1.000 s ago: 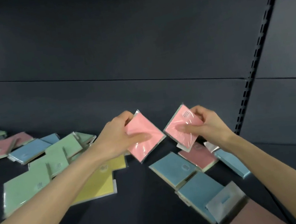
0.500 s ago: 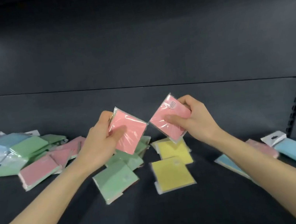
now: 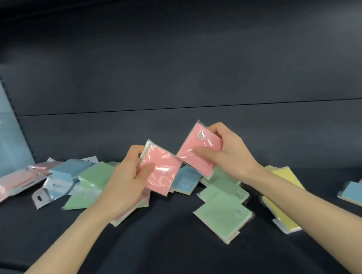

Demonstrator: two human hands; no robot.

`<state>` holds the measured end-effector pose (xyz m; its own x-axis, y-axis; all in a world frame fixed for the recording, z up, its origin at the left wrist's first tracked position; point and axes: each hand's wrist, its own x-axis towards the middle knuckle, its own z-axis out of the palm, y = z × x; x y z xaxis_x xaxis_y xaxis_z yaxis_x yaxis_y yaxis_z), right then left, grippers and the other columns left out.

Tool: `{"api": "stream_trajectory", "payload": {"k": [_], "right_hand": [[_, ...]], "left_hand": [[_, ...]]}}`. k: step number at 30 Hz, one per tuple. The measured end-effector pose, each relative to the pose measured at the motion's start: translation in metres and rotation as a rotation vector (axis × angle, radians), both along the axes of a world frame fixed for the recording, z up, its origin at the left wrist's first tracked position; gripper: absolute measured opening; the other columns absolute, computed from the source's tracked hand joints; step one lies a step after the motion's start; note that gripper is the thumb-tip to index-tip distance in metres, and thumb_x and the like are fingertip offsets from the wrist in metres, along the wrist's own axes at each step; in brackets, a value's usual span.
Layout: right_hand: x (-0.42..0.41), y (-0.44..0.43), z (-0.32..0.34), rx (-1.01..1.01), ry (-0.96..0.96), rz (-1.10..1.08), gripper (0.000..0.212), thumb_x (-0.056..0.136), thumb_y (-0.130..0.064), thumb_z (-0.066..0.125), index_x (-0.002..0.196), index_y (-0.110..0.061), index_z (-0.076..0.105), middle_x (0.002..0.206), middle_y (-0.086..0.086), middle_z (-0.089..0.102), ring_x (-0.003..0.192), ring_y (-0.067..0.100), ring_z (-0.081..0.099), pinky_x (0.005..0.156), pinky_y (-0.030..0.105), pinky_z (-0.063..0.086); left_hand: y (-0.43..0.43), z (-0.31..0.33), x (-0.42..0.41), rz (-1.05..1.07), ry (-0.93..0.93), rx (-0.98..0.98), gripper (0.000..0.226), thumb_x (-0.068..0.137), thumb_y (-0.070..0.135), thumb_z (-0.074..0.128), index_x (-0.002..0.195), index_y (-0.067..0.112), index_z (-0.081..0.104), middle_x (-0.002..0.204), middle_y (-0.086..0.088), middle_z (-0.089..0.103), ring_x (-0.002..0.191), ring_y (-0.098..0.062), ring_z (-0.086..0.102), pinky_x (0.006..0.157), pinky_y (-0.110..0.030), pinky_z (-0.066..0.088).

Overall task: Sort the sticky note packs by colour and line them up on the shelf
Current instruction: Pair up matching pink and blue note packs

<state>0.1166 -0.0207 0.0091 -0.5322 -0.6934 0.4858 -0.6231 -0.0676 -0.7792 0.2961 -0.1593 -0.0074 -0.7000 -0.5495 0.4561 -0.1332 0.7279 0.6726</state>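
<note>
both hands (image 3: 125, 181) (image 3: 230, 152) each hold a pink pack (image 3: 161, 175) (image 3: 199, 151) above the shelf (image 3: 145, 249).

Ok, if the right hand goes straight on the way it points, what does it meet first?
Probably the left pink pack in the left hand: the right hand points left, and the right pink pack nearly meets it at a corner. Depth is unclear.

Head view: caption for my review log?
Left hand grips one pink pack, right hand another, above unsorted packs on the shelf.
</note>
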Motion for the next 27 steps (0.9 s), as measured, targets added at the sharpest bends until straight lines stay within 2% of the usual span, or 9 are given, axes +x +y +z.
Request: {"api": "stream_trajectory", "payload": {"k": [2, 7, 9, 11, 13, 16, 20, 23, 27], "right_hand": [[0.008, -0.016, -0.001, 0.014, -0.005, 0.016, 0.027, 0.081, -0.026, 0.072, 0.097, -0.019, 0.052, 0.088, -0.007, 0.064, 0.082, 0.015, 0.063, 0.071, 0.031, 0.051], [0.028, -0.064, -0.005, 0.076, -0.005, 0.059, 0.028, 0.082, -0.025, 0.071, 0.100, -0.018, 0.051, 0.092, -0.009, 0.062, 0.090, 0.015, 0.061, 0.078, 0.032, 0.051], [0.033, -0.085, -0.005, 0.099, 0.004, 0.061, 0.029, 0.082, -0.025, 0.070, 0.102, -0.017, 0.050, 0.098, -0.004, 0.063, 0.092, 0.018, 0.061, 0.080, 0.034, 0.051], [0.036, -0.107, -0.005, 0.113, -0.002, 0.044, 0.031, 0.082, -0.025, 0.070, 0.104, -0.017, 0.049, 0.102, 0.000, 0.063, 0.093, 0.021, 0.061, 0.081, 0.036, 0.052], [0.036, -0.128, -0.008, 0.134, -0.002, 0.013, 0.034, 0.082, -0.025, 0.071, 0.106, -0.018, 0.047, 0.103, -0.001, 0.062, 0.090, 0.019, 0.061, 0.078, 0.032, 0.052], [0.037, -0.154, -0.013, 0.168, -0.020, -0.043, 0.038, 0.080, -0.025, 0.073, 0.107, -0.019, 0.046, 0.099, -0.007, 0.059, 0.089, 0.015, 0.060, 0.071, 0.023, 0.050], [0.037, -0.178, -0.019, 0.203, -0.048, -0.131, 0.040, 0.078, -0.024, 0.076, 0.106, -0.018, 0.048, 0.092, -0.013, 0.054, 0.084, 0.008, 0.056, 0.065, 0.015, 0.043], [0.035, -0.187, -0.026, 0.274, -0.020, -0.182, 0.039, 0.077, -0.024, 0.076, 0.105, -0.018, 0.049, 0.102, -0.004, 0.057, 0.089, 0.013, 0.055, 0.067, 0.018, 0.043], [0.029, -0.195, -0.037, 0.429, -0.034, -0.205, 0.036, 0.078, -0.028, 0.075, 0.102, -0.020, 0.050, 0.117, 0.006, 0.054, 0.099, 0.017, 0.055, 0.076, 0.023, 0.043]], "left_hand": [[-0.012, -0.001, 0.011, 0.052, -0.022, -0.011, 0.013, 0.096, 0.019, 0.049, 0.102, 0.029, 0.046, 0.082, -0.005, 0.064, 0.067, -0.013, 0.054, 0.059, -0.014, 0.038], [-0.055, -0.002, 0.040, 0.139, -0.077, 0.003, 0.017, 0.093, 0.022, 0.056, 0.110, 0.022, 0.051, 0.087, 0.002, 0.068, 0.079, -0.014, 0.065, 0.071, -0.034, 0.051], [-0.076, -0.002, 0.046, 0.147, -0.082, 0.010, 0.016, 0.091, 0.022, 0.059, 0.106, 0.021, 0.053, 0.077, 0.007, 0.068, 0.067, -0.002, 0.063, 0.059, -0.020, 0.045], [-0.095, -0.004, 0.046, 0.113, -0.081, 0.065, 0.015, 0.089, 0.022, 0.062, 0.103, 0.019, 0.056, 0.069, 0.004, 0.068, 0.058, -0.003, 0.062, 0.053, -0.014, 0.040], [-0.112, -0.009, 0.043, 0.045, -0.096, 0.132, 0.016, 0.088, 0.017, 0.063, 0.103, 0.013, 0.058, 0.062, 0.003, 0.067, 0.055, -0.009, 0.063, 0.052, -0.016, 0.044], [-0.132, -0.016, 0.034, -0.073, -0.147, 0.178, 0.012, 0.086, 0.011, 0.066, 0.097, 0.008, 0.061, 0.048, 0.010, 0.053, 0.046, -0.002, 0.054, 0.052, -0.020, 0.049], [-0.151, -0.020, 0.019, -0.158, -0.252, 0.078, 0.014, 0.083, 0.011, 0.068, 0.075, 0.011, 0.055, 0.038, 0.012, 0.040, 0.037, -0.001, 0.041, 0.045, -0.010, 0.036], [-0.162, -0.025, 0.008, -0.161, -0.311, -0.061, 0.019, 0.079, 0.021, 0.069, 0.073, 0.010, 0.054, 0.053, 0.006, 0.050, 0.045, -0.002, 0.044, 0.047, -0.016, 0.034], [-0.166, -0.031, 0.004, -0.144, -0.395, -0.281, 0.027, 0.083, 0.034, 0.063, 0.090, 0.009, 0.058, 0.081, -0.006, 0.065, 0.080, -0.026, 0.059, 0.068, -0.036, 0.044]]}}
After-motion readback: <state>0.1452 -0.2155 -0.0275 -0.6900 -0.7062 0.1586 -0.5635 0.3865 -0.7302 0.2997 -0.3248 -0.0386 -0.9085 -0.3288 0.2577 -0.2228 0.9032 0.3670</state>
